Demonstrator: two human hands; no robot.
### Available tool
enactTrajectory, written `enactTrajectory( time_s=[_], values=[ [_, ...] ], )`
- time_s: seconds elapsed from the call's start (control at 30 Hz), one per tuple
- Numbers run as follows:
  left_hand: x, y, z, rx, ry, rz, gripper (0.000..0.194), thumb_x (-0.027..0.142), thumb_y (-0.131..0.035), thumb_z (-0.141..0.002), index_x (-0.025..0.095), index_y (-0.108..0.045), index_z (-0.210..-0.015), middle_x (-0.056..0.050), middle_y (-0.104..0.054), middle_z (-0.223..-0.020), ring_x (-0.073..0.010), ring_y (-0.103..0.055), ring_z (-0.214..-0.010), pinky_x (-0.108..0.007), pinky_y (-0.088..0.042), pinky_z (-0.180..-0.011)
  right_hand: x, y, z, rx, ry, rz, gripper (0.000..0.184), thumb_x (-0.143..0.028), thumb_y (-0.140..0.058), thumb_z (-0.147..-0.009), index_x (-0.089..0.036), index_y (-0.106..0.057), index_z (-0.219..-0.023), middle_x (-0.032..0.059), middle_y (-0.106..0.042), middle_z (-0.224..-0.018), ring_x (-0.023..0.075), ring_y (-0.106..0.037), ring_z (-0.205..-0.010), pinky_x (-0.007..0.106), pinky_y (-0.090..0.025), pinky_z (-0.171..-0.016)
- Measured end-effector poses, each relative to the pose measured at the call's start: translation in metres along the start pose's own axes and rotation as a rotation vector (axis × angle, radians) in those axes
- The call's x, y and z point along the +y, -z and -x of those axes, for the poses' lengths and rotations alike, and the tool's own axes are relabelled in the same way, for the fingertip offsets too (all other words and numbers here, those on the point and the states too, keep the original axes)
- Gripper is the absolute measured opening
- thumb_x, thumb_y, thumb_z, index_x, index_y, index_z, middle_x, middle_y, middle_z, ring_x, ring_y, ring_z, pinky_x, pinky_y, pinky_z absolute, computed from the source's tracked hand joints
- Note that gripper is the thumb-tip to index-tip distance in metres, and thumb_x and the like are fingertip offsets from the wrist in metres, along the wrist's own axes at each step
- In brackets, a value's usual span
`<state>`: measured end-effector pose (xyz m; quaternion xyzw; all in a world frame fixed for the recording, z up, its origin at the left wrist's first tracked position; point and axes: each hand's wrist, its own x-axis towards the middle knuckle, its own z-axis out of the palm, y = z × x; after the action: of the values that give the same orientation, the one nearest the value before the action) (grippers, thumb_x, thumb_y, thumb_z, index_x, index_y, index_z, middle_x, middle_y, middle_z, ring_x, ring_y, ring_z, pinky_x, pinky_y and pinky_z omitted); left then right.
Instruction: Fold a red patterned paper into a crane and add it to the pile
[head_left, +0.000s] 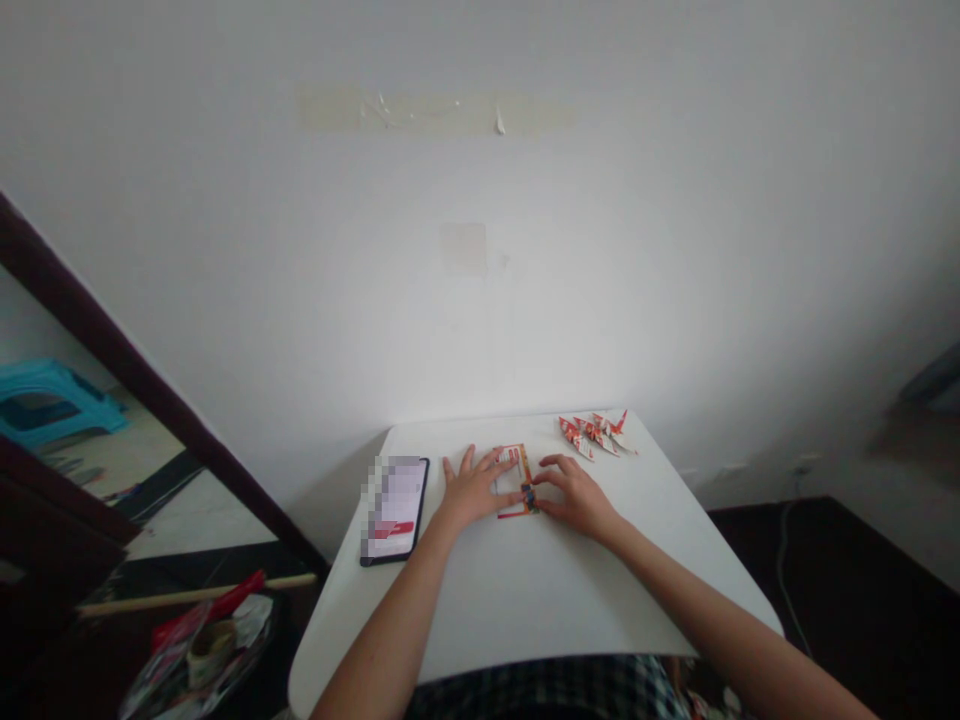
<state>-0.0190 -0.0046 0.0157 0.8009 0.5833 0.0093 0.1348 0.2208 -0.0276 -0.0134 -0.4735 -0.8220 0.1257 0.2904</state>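
Note:
A red, orange and white printed paper sheet [515,462] lies near the far middle of the white table [540,590]. My left hand [475,490] lies flat on the sheet's left part with fingers spread. My right hand [574,493] rests at the sheet's right edge, its fingers curled and its fingertips pressing the paper's edge.
Several folded paper figures [598,435] in the same print lie at the table's far right corner. A black phone [395,509] with a lit screen lies to the left of my left hand. A white wall stands behind the table. Clutter in a bag [202,645] sits on the floor at left.

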Motion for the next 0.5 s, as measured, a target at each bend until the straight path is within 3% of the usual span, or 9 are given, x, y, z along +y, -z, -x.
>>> enactTrajectory(
  time_s=[0.3, 0.5],
  values=[
    [-0.003, -0.001, -0.001, 0.01, -0.014, 0.021, 0.084, 0.091, -0.042, -0.079, 0.057, -0.033, -0.155, 0.01, -0.02, -0.173, -0.0442, -0.002, -0.16, -0.085, 0.002, -0.116, 0.003, -0.002, 0.008, 0.003, 0.002, -0.058, 0.031, -0.029, -0.077, -0.085, -0.031, -0.075, -0.115, 0.0085, -0.062, -0.132, 0.0258, -0.058, -0.128, 0.043, -0.048, -0.111],
    [-0.003, -0.002, -0.002, 0.007, -0.014, 0.011, 0.085, 0.092, -0.041, -0.079, 0.057, -0.033, -0.155, 0.01, -0.02, -0.173, -0.0449, -0.002, -0.16, -0.085, 0.001, -0.115, 0.011, -0.004, 0.005, 0.017, -0.036, -0.154, 0.022, -0.022, -0.073, -0.086, -0.028, -0.078, -0.106, 0.0091, -0.064, -0.127, 0.0248, -0.061, -0.123, 0.043, -0.047, -0.111]
  ],
)
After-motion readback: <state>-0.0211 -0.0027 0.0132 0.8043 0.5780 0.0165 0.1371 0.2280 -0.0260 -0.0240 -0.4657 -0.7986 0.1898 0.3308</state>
